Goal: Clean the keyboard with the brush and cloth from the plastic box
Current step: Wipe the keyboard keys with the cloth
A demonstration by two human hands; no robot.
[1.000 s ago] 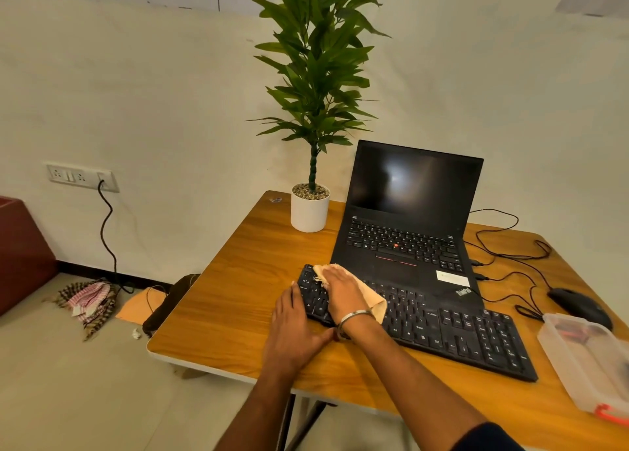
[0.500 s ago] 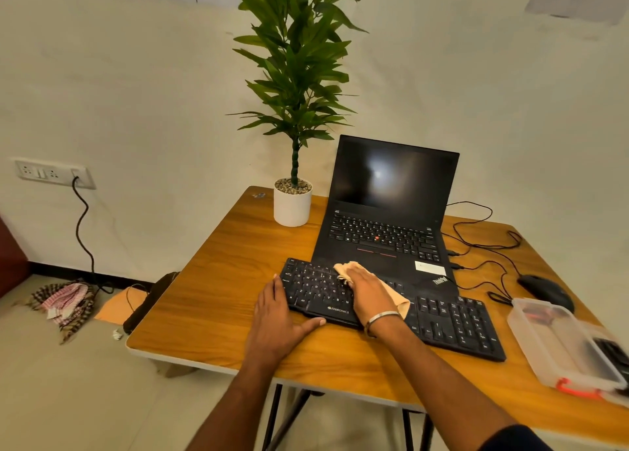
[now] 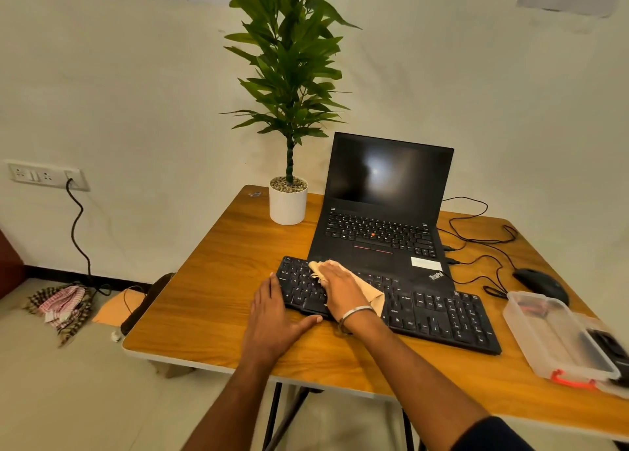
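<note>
A black keyboard [image 3: 439, 316] lies across the wooden table [image 3: 211, 297] in front of a laptop. My right hand [image 3: 340, 289] presses a beige cloth [image 3: 369, 289] flat onto the keyboard's left half. My left hand [image 3: 272, 318] rests flat on the table, thumb against the keyboard's near left edge, holding nothing. The clear plastic box [image 3: 558, 338] with an orange latch stands at the right edge. I cannot make out the brush.
An open black laptop [image 3: 381, 205] sits behind the keyboard, a potted plant [image 3: 288, 198] to its left. A black mouse [image 3: 541, 284] and tangled cables [image 3: 483, 243] lie at the back right. A dark object [image 3: 609, 348] lies beside the box.
My right hand with the cloth moved right along the keys and then back toward the left end. The camera view shifted; my left hand stays at the keyboard's left corner.
</note>
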